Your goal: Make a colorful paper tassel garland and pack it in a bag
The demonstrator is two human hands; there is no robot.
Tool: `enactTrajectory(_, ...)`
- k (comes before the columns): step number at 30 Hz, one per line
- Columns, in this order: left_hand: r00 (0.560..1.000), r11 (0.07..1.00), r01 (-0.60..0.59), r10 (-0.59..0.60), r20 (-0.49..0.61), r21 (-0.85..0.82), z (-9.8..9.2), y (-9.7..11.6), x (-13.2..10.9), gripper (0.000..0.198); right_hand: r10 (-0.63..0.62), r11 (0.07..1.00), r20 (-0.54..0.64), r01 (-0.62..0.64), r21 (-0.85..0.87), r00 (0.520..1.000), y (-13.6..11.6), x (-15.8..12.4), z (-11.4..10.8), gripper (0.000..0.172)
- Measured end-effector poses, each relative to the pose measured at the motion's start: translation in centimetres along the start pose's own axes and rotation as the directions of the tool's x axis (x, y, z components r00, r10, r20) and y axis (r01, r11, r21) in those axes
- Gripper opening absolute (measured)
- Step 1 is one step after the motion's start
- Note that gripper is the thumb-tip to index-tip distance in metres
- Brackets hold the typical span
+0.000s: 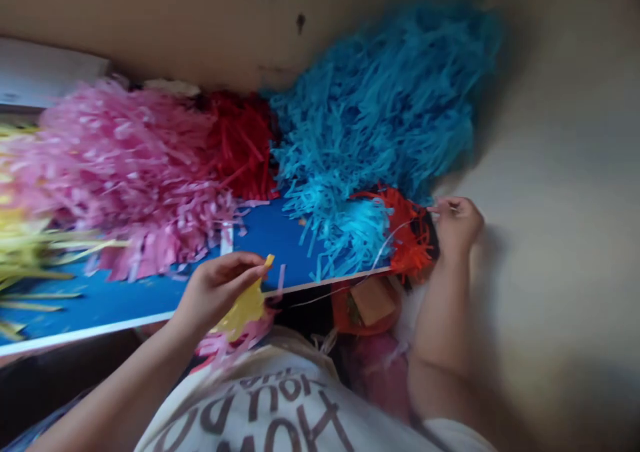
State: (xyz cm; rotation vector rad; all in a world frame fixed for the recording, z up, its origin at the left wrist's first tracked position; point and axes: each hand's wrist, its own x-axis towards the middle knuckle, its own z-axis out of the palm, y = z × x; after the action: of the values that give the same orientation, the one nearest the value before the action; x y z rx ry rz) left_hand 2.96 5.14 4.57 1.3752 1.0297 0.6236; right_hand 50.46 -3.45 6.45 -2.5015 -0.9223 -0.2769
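My left hand is closed in a pinch on a yellow paper strip above the table's front edge. Just below it hangs fringed yellow paper, with pink fringe under it near my lap. Out to the right, my right hand pinches a thin white thread. The thread curves down and left towards my lap. Orange-red paper fringe lies right beside that hand. Part of each hand's fingertips is hidden or blurred.
A large heap of blue shredded paper stands against the wall at the right. Pink strips, red strips and yellow strips cover much of the blue tabletop. Below its edge sits an orange container.
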Motion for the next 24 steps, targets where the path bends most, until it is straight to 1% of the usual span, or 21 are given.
enactTrajectory(1,0.998,0.995,0.067,-0.067,-0.001,-0.078,0.2,0.3,-0.1,0.048,0.001,0.999,-0.013,-0.002,-0.036,1.0,-0.4,-0.1,0.1,0.038)
enactTrajectory(2,0.994,0.984,0.106,-0.107,0.001,-0.14,0.3,0.6,-0.2,0.051,0.012,0.996,-0.012,-0.013,-0.092,1.0,-0.8,0.1,0.3,0.036)
enactTrajectory(3,0.992,0.976,0.125,-0.127,0.003,-0.179,0.5,0.8,-0.3,0.052,0.033,0.987,0.013,-0.031,-0.158,0.999,-1.1,0.4,0.7,0.034)
enactTrajectory(5,0.99,0.968,0.138,-0.138,0.014,-0.208,0.7,1.3,-0.6,0.052,0.084,0.968,0.116,-0.053,-0.246,0.99,-1.7,1.7,1.7,0.029)
enactTrajectory(8,0.988,0.964,0.157,-0.154,0.03,-0.214,0.7,1.3,-1.1,0.05,0.135,0.95,0.274,-0.045,-0.309,0.952,-2.1,3.7,3.3,0.026)
enactTrajectory(11,0.984,0.958,0.175,-0.177,0.012,-0.226,0.5,0.5,-1.3,0.05,0.167,0.939,0.327,-0.049,-0.341,0.93,-2.0,4.7,4.2,0.02)
enactTrajectory(13,0.983,0.958,0.178,-0.182,0.0,-0.225,0.2,-0.1,-1.2,0.051,0.178,0.939,0.331,-0.059,-0.34,0.927,-1.5,4.9,4.0,0.018)
enactTrajectory(16,0.984,0.964,0.172,-0.18,-0.018,-0.205,-0.3,-0.6,-0.8,0.051,0.183,0.947,0.28,-0.092,-0.309,0.942,-0.4,4.4,1.9,0.019)
enactTrajectory(18,0.982,0.961,0.178,-0.189,-0.032,-0.21,-0.3,-0.6,-0.5,0.051,0.189,0.946,0.197,-0.124,-0.299,0.962,-0.5,2.9,0.2,0.024)
enactTrajectory(19,0.979,0.955,0.19,-0.202,-0.031,-0.23,-0.2,-0.5,-0.4,0.05,0.18,0.952,0.145,-0.135,-0.273,0.973,-1.1,1.4,-0.5,0.027)
enactTrajectory(20,0.974,0.941,0.214,-0.226,-0.019,-0.262,0.0,-0.4,-0.3,0.05,0.158,0.97,0.108,-0.134,-0.205,0.981,-2.1,-0.6,-1.0,0.03)
enactTrajectory(21,0.966,0.918,0.247,-0.257,0.009,-0.309,0.3,-0.2,-0.3,0.049,0.133,0.983,0.095,-0.119,-0.141,0.987,-3.6,-3.2,-1.2,0.033)
enactTrajectory(22,0.957,0.886,0.283,-0.287,0.046,-0.366,0.7,-0.1,-0.3,0.048,0.054,0.99,0.101,-0.067,0.123,0.993,-5.5,-6.3,-1.2,0.031)
enactTrajectory(23,0.946,0.846,0.32,-0.312,0.09,-0.426,1.0,0.0,-0.3,0.048,-0.043,0.929,0.189,-0.03,0.369,0.981,-7.6,-9.6,-1.1,0.025)
enactTrajectory(24,0.937,0.803,0.346,-0.325,0.132,-0.484,1.4,0.1,-0.2,0.047,-0.169,0.846,0.324,-0.032,0.532,0.931,-9.9,-13.1,-0.9,0.021)
